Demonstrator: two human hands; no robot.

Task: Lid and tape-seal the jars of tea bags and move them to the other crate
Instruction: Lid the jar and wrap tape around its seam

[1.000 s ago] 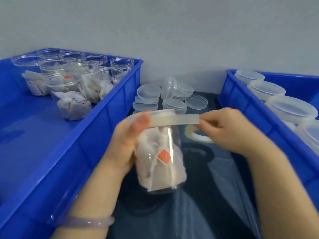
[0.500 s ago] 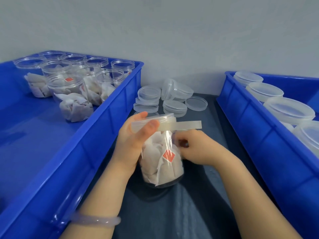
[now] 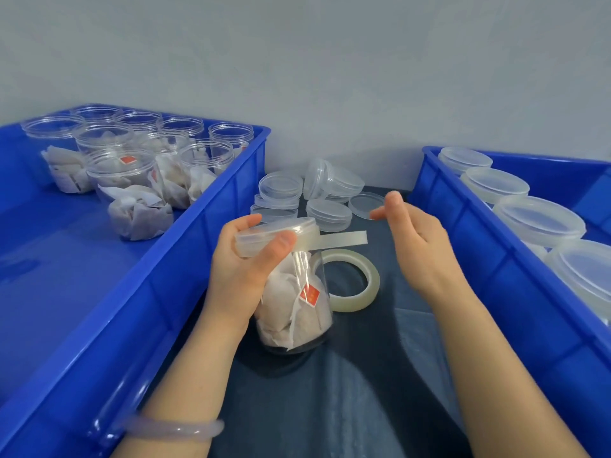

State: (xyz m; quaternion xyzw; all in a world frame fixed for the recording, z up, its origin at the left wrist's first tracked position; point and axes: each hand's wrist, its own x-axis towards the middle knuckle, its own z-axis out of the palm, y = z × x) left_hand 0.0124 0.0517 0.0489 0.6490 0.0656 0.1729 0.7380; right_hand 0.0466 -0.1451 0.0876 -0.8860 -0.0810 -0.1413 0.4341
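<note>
Roughly midway, judging by the crates: several unlidded jars of tea bags wait in the left blue crate, while at least four lidded jars stand in the right blue crate; whether those are taped I cannot tell. The jar in hand stands on the dark cloth between the crates, lid on. The left hand grips it around the lid, thumb pressing one end of a tape strip whose other end juts free to the right. The right hand hovers beside it, fingers loose, holding nothing. The tape roll lies just behind the jar. Wrapping the strip and moving the jar remain. A red tea-bag tag carries print too small to read.
</note>
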